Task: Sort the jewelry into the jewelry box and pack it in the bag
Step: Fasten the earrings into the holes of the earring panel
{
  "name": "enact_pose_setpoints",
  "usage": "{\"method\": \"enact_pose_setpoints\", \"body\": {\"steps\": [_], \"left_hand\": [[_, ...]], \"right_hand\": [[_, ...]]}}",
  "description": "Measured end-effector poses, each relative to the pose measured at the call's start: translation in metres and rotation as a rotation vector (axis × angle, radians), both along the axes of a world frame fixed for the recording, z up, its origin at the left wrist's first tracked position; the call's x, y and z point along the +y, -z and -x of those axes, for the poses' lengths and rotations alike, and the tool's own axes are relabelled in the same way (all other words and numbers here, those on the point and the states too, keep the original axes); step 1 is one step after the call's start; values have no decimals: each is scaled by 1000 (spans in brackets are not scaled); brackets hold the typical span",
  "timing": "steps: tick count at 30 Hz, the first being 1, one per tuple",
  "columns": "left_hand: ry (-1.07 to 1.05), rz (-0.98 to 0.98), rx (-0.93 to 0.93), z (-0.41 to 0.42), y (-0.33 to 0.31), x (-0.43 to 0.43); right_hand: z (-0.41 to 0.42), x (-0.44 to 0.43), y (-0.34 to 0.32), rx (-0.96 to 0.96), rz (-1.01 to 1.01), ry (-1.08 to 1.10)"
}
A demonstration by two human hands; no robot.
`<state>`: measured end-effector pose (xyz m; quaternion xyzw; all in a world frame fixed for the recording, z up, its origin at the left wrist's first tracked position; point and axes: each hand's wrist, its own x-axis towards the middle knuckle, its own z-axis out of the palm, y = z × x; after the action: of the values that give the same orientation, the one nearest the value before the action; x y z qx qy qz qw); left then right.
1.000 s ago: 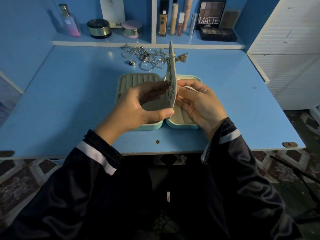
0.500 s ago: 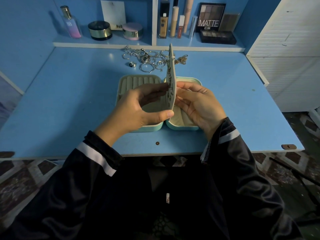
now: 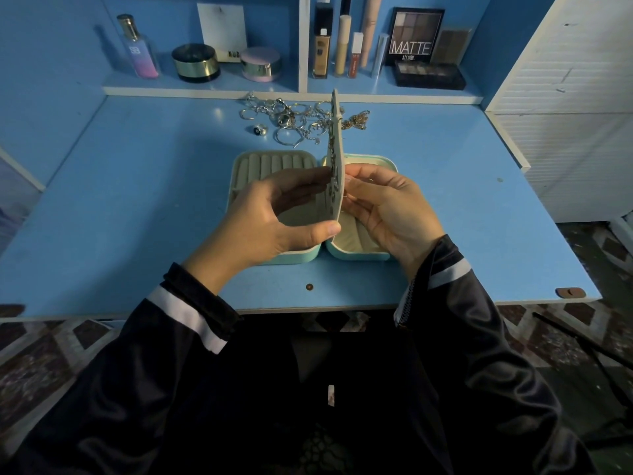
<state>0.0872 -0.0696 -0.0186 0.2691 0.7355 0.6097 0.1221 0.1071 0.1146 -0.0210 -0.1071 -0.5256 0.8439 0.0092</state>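
1. Your left hand (image 3: 274,217) grips the earring panel (image 3: 337,149), thumb under its near edge and fingers spread on its left face. Brace it firmly so it does not flex as you work.
2. The jewelry box (image 3: 274,258) lies open on the desk (image 3: 137,200) just below your hands, its ring slots (image 3: 270,162) in the left half. Work over it, so that anything dropped should land inside.
3. The loose jewelry pile (image 3: 294,118) sits at the far side of the desk, well apart from the box, with a dark ring (image 3: 259,130) at its left and a gold chain (image 3: 358,120) at its right. Most of the sorting looks undone; no bag is in view.
4. The panel stands upright between the two halves, edge-on to you, with small pieces hanging on its left face. Tilt it slightly so you can see the holes.
5. Your right hand (image 3: 394,210) has its fingers curled in, tips pinching at the panel's right face. Whether they hold an earring back is too small to tell. Push gently and straight, against the left fingers.
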Motion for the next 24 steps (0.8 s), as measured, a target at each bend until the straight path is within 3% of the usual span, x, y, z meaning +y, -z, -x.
{"method": "enact_pose_setpoints", "body": {"steps": [24], "left_hand": [[7, 6, 4, -1, -1, 1]], "right_hand": [[-1, -2, -1, 20, -2, 2]]}}
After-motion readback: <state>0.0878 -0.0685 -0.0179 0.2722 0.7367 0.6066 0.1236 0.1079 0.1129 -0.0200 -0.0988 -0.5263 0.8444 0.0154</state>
